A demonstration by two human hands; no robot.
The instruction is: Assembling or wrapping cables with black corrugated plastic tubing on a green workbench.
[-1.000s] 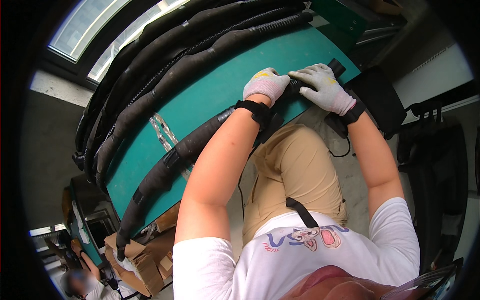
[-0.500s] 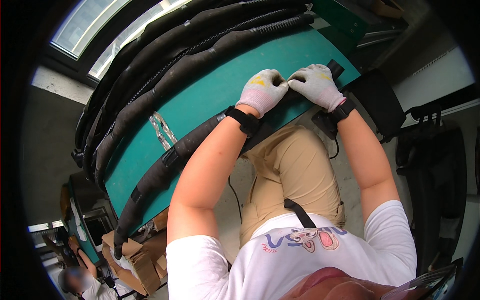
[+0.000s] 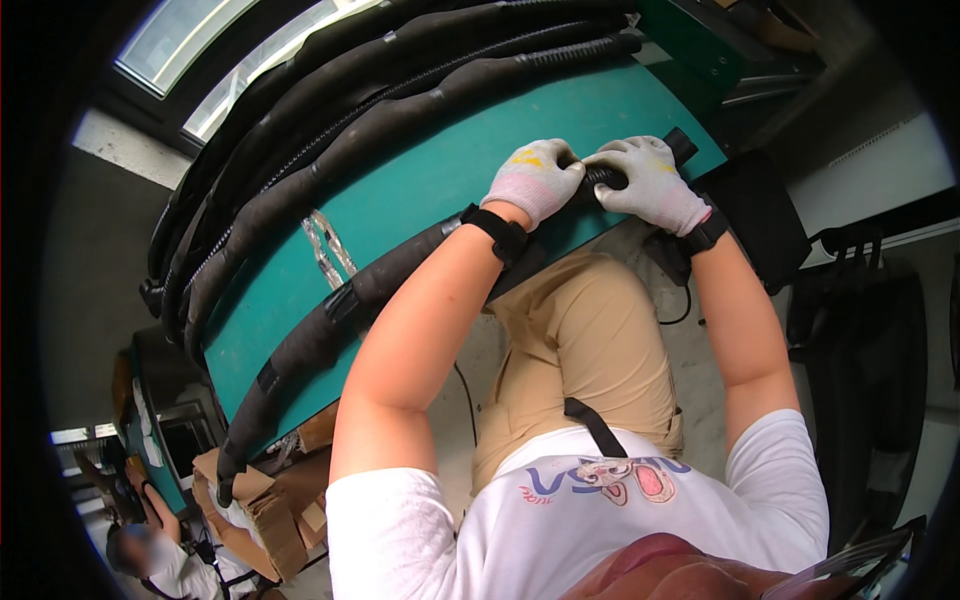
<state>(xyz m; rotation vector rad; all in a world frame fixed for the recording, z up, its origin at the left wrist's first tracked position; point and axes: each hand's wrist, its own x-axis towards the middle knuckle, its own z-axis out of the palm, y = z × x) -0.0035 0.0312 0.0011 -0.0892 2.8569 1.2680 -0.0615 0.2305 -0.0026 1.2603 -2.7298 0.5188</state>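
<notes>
A long black wrapped hose [image 3: 385, 275] lies along the near edge of the green table [image 3: 440, 170]. My left hand [image 3: 532, 182], in a whitish glove with a pink cuff, is closed around it near its right end. Close beside it, my gloved right hand [image 3: 650, 182] grips the same hose. A short ribbed black stretch [image 3: 603, 178] shows between the two hands. The hose's dark tube end [image 3: 682, 147] sticks out past my right hand. Palms and some fingertips are hidden.
Several black hoses [image 3: 440, 97] curve along the table's far side. Silvery crumpled strips [image 3: 328, 250] lie on the tabletop. An open cardboard box [image 3: 265, 525] stands at the lower left, near another person [image 3: 180, 570]. A black chair [image 3: 755, 220] is at the right.
My hands have drawn slightly apart, and the right one has turned. The ribbed stretch of hose between them has come into sight. The whole view has shifted a little.
</notes>
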